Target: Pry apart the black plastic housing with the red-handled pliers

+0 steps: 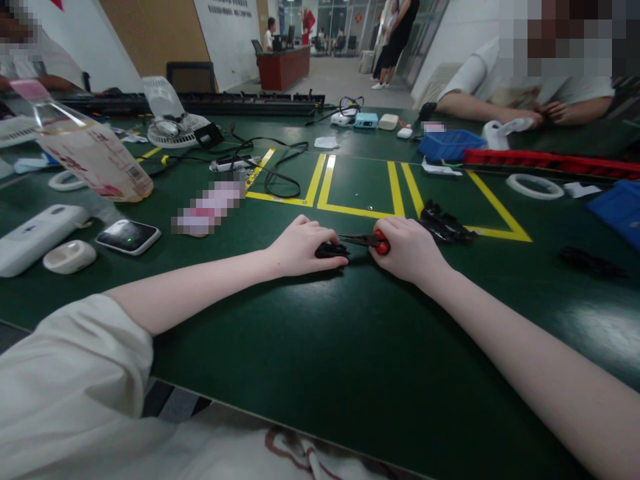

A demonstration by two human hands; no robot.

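Observation:
My right hand is closed around the red handles of a pair of needle-nose pliers, whose dark jaws point left. Facing it, my left hand is closed on a small black plastic part; its exact kind is partly hidden by the fingers. The plier tips reach close to the left fingertips, and I cannot tell whether they touch the part. Just beyond my right hand lies a pile of black plastic pieces on the green tabletop.
Yellow tape marks boxes ahead of my hands. At left stand a drink bottle, a white device and a small fan. A black cable loops behind. Blue bins and a tape roll lie right. Other people sit across.

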